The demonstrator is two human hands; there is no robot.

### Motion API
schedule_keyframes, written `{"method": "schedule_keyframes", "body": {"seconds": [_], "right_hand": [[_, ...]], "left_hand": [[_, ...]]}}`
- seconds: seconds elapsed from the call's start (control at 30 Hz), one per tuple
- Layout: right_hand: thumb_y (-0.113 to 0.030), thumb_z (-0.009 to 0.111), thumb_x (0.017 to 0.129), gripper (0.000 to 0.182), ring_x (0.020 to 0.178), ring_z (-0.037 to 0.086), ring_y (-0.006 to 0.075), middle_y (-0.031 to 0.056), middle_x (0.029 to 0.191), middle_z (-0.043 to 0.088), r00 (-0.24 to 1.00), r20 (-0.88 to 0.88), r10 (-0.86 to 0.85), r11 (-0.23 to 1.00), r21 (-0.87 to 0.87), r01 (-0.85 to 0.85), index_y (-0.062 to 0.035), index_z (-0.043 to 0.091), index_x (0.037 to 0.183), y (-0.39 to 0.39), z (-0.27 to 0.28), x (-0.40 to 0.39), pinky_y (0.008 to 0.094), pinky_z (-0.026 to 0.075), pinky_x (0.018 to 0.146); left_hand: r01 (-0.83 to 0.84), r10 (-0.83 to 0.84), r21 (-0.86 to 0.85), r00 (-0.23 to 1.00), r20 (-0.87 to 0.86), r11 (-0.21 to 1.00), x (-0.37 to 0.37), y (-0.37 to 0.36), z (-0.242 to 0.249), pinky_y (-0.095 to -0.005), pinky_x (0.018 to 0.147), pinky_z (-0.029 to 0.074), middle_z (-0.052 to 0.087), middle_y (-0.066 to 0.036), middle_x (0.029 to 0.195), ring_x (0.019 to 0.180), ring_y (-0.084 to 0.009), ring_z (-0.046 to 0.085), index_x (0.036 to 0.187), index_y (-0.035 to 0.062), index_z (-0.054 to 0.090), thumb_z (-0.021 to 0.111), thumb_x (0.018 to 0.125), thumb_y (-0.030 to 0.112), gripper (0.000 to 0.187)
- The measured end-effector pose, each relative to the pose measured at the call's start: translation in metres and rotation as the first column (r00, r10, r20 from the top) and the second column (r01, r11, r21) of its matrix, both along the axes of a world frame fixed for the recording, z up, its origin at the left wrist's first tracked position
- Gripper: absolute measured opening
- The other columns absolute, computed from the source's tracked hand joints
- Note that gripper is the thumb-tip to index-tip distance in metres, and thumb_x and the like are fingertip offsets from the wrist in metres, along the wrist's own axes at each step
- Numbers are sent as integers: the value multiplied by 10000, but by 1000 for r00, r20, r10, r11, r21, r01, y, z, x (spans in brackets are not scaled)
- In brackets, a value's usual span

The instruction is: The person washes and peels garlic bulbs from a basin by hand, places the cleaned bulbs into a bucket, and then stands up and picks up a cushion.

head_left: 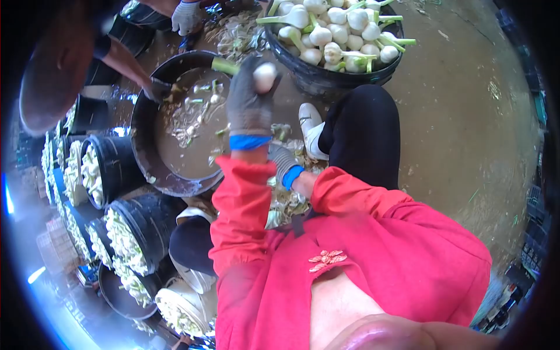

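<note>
In the head view, my left hand (pixel 248 108), in a dark grey glove with a blue cuff, is raised near the rim of a wide black tub (pixel 140 140). Its fingers are closed round a white garlic bulb (pixel 265 77), and a thick green stem (pixel 224 66) sticks out to the left. My right hand (pixel 284 163), in a striped grey glove, is lower, close to my left forearm and above garlic peelings (pixel 289 201). The forearm partly covers it, so its fingers and anything in them are hidden. Murky water with floating scraps lies in the tub.
A black basket (pixel 315 79) heaped with garlic bulbs stands ahead. Black buckets (pixel 154 224) of trimmed garlic crowd the left side. A co-worker's gloved hand (pixel 156 90) is at the tub's rim; another person's white-gloved hand (pixel 186 17) is farther back. Wet brown floor (pixel 455 122) extends right.
</note>
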State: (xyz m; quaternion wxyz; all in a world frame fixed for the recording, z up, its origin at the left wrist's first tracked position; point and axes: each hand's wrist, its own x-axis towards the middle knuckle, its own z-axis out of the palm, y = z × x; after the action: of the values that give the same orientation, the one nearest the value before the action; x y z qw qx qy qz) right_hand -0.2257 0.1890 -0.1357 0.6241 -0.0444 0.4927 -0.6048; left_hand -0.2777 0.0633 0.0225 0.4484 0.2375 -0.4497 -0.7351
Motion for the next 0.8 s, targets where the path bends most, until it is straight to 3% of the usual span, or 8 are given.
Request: {"method": "schedule_keyframes", "body": {"seconds": [0.17, 0.23, 0.33, 0.4, 0.43, 0.6, 0.7, 0.8], "right_hand": [[-171, 564, 816, 254, 911, 584, 195, 98, 1003, 626, 682, 601, -415, 890, 424, 168, -18, 582, 1017, -8, -44, 17, 319, 467, 780], [-183, 592, 797, 293, 932, 577, 200, 117, 1011, 623, 924, 348, -159, 957, 283, 58, 18, 579, 1010, -20, 9, 11, 314, 452, 805], [-134, 599, 800, 320, 987, 562, 187, 109, 1071, 611, 895, -280, 346, 935, 30, -352, 30, 570, 1074, -15, 15, -4, 283, 423, 877], [-102, 583, 820, 333, 999, 567, 174, 103, 1088, 616, 927, -168, 335, 941, 18, -337, 8, 558, 1134, -16, 5, 1, 273, 415, 897], [-105, 583, 822, 331, 998, 567, 172, 102, 1085, 618, 917, -179, 357, 934, 44, -355, 8, 559, 1132, -17, 9, 1, 274, 415, 897], [-112, 592, 827, 309, 964, 569, 142, 76, 1043, 630, 916, -106, 386, 919, 129, -372, 2, 567, 1113, -29, 20, 3, 261, 421, 881], [-106, 591, 829, 305, 941, 564, 120, 56, 1027, 626, 934, -36, 355, 924, 168, -344, -2, 567, 1115, -31, 8, 10, 246, 433, 861], [-97, 554, 852, 312, 946, 565, 117, 51, 1061, 606, 895, -81, 439, 882, 226, -413, -2, 553, 1150, -35, 5, 9, 243, 451, 845]], "left_hand": [[344, -345, -38, 937, -51, 938, -54, 0, 88, -303, 794, 480, 546, -98, 1036, 915, -219, 563, 1098, 20, 526, 603, 817, 112, 305], [188, -135, -245, 967, 217, 951, -31, -14, 72, -305, 790, 481, 538, -103, 1050, 905, -227, 562, 1104, 20, 514, 594, 829, 126, 306], [144, 554, -840, 692, 463, 523, 32, -77, -29, -300, 722, 486, 546, -78, 984, 840, -205, 567, 1036, 29, 534, 602, 831, 174, 260], [-246, 492, -470, 696, 522, 847, 100, -104, -101, -287, 655, 483, 547, -58, 877, 787, -172, 571, 949, 43, 566, 626, 817, 207, 219], [-492, 337, 279, 824, 455, 825, 129, -101, -120, -274, 633, 479, 544, -51, 806, 774, -158, 572, 907, 50, 582, 630, 811, 219, 199], [-388, 57, 64, 292, 955, 919, 229, -129, -261, -305, 665, 485, 649, -103, 950, 775, -190, 619, 953, 42, 619, 641, 758, 250, 286], [96, 186, -196, 103, 977, 976, 202, -142, -300, -343, 764, 473, 626, -156, 1039, 907, -276, 617, 1047, 50, 613, 644, 746, 312, 400], [217, -85, 101, -82, 993, 971, 154, -143, -291, -365, 818, 452, 608, -180, 1041, 977, -328, 579, 1083, 49, 580, 647, 733, 311, 442]]}}
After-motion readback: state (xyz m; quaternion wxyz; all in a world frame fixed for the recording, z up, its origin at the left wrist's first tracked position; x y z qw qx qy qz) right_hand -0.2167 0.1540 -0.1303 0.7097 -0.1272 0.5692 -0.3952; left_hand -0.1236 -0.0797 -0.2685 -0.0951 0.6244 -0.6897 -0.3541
